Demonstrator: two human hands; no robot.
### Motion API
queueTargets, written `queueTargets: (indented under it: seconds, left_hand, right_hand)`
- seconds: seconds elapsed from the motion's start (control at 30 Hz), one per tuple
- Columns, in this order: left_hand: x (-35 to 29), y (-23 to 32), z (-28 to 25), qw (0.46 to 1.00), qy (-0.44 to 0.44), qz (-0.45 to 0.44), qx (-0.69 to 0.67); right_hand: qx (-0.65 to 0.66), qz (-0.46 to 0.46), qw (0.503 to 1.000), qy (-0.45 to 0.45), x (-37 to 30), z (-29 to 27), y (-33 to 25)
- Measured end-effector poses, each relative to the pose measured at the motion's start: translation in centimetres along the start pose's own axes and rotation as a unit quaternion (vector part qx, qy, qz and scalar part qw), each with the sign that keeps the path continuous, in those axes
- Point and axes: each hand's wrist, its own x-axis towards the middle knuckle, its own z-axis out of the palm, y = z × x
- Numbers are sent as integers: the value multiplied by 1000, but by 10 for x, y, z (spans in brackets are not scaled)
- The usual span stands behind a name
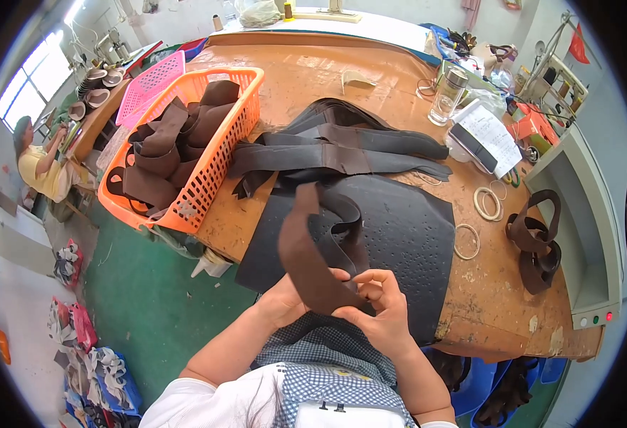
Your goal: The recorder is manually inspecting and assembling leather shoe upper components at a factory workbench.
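A curved brown leather-like strip [305, 251] stands bent in a loop over a black, pitted mat [406, 235]. My right hand [381, 310] pinches the strip's near edge between thumb and fingers. On its other side, my left hand [288, 296] grips the same strip; part of that hand is hidden behind it. Just beyond the mat lies a pile of long dark strips [342, 153] with brown middle sections. To the left, an orange plastic basket [217, 167] holds several curled brown pieces [160, 153].
On the table's right side lie cream rings [488, 203], a looped brown strip [534, 232] and a grey machine housing with buttons [591, 285]. A glass jar [446, 96] and a paper sheet [490, 135] stand farther back. A co-worker [39, 160] sits at the far left.
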Motion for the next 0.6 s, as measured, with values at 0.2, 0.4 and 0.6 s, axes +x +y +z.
queueTargets:
  seconds: [0.2, 0.4, 0.6]
  left_hand:
    - [-11, 0, 0, 998, -5, 59, 27]
    - [-21, 0, 13, 980, 89, 62, -165]
    - [-23, -8, -2, 993, 59, 105, -17]
  right_hand:
    - [-29, -9, 999, 15, -1, 1, 1]
    - [-3, 36, 999, 16, -2, 3, -7]
    - [-94, -6, 994, -52, -4, -4, 1]
